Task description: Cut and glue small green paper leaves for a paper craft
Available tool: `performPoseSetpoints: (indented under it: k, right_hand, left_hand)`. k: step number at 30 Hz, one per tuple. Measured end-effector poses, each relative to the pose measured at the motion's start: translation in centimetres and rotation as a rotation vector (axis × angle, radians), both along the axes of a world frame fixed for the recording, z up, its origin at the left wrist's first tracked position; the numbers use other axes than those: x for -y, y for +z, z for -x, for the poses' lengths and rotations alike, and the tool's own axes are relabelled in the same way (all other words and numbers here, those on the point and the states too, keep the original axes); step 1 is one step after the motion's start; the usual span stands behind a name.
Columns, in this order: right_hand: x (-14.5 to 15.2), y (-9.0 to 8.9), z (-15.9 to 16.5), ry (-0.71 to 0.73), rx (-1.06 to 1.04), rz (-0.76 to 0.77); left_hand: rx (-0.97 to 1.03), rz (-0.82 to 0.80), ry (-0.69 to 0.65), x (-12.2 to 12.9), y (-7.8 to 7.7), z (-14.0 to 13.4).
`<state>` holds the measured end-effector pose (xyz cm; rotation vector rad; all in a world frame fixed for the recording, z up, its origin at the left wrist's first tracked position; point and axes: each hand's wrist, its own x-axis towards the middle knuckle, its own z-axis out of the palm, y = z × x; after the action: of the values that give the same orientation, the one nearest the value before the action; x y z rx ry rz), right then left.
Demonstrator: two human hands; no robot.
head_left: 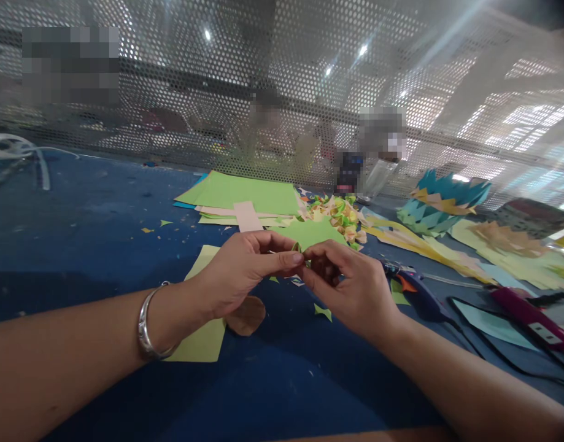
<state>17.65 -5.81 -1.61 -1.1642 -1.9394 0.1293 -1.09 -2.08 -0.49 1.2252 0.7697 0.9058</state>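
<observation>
Between the hands (pixel 245 264) (pixel 358 285), at the fingertips (pixel 297 258), a small greenish piece (pixel 296 247).

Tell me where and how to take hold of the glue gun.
Take the glue gun by its handle, probably best from the near right. The handle slants that way, with the cord leaving its end, and the orange trigger sits on its left side for curling fingers. Avoid the front end, beside the right hand.
</observation>
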Motion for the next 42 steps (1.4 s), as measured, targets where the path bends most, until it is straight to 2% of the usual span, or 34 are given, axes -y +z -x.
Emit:
performPoseSetpoints:
  k: [20,29,42]
  right_hand:
    - [-0.17,0.49,-0.32,0.018,-0.132,0.146]
    - [-0.13,0.44,-0.53,-0.008,-0.086,0.079]
    - [-0.40,0.38,-0.85,0.015,-0.104,0.113]
  left_hand:
    - [-0.017,-0.017,0.018,-0.11,0.20,0.06]
    - [-0.061,-0.173,-0.013,-0.18,-0.62,0.18]
    - [-0.123,-0.154,-0.042,-0.23,-0.11,0.46]
